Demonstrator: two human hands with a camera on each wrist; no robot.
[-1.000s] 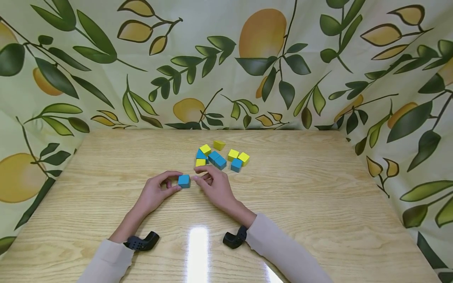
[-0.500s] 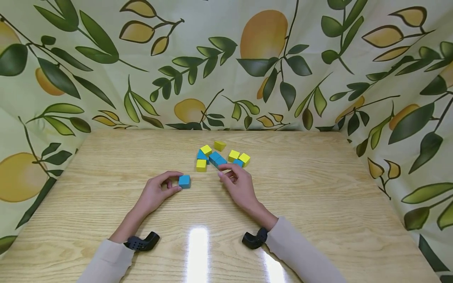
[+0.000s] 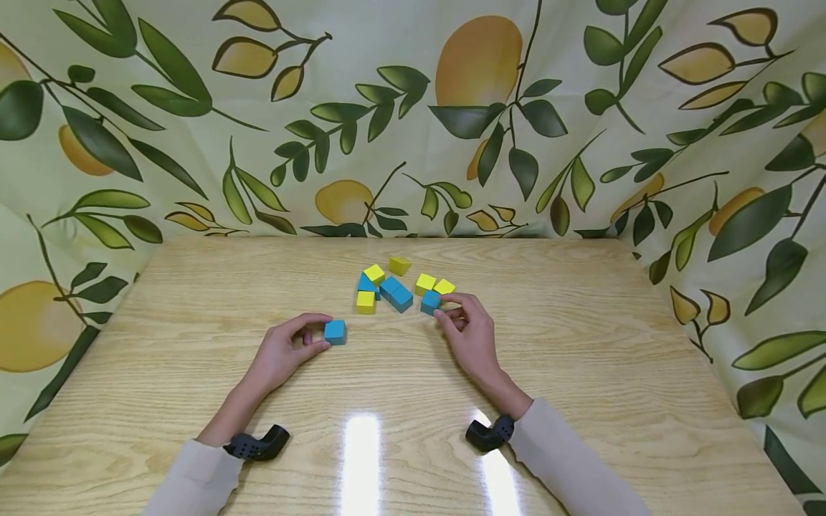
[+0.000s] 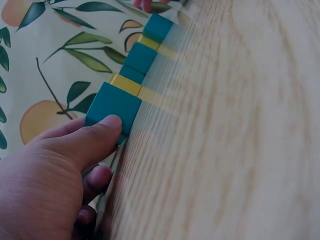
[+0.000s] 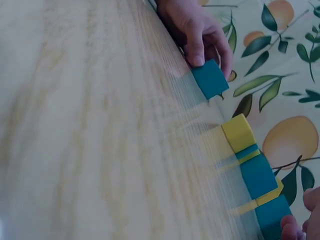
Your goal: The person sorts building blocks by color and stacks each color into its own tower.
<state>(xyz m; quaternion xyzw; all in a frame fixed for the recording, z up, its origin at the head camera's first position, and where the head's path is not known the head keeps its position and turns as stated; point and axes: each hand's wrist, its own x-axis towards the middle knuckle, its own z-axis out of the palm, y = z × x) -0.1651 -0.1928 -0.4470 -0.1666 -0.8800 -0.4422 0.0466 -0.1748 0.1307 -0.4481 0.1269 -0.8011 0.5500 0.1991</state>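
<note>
A blue cube [image 3: 335,332] sits on the table at the left of the group, with my left hand [image 3: 282,351] pinching it between thumb and index finger. In the left wrist view the thumb lies on the near face of this cube. To the right, my right hand [image 3: 474,338] has thumb and index finger around another blue cube [image 3: 430,303]. The right wrist view shows this second blue cube [image 5: 273,218] at the lower right, partly covered by the fingertips. Two yellow cubes [image 3: 425,284] stand just behind it, one partly hidden by the hand.
Between the hands lie two adjoining blue cubes [image 3: 396,294], a yellow cube [image 3: 366,302], a blue triangular block [image 3: 366,284] and another yellow cube [image 3: 374,274]. A yellow wedge [image 3: 399,266] is farther back. A patterned cloth [image 3: 387,129] hangs behind the wooden table [image 3: 581,344].
My right hand has moved right, away from the left hand's cube, past the adjoining blue cubes to the right-hand blue cube. My left hand keeps its hold in the same place.
</note>
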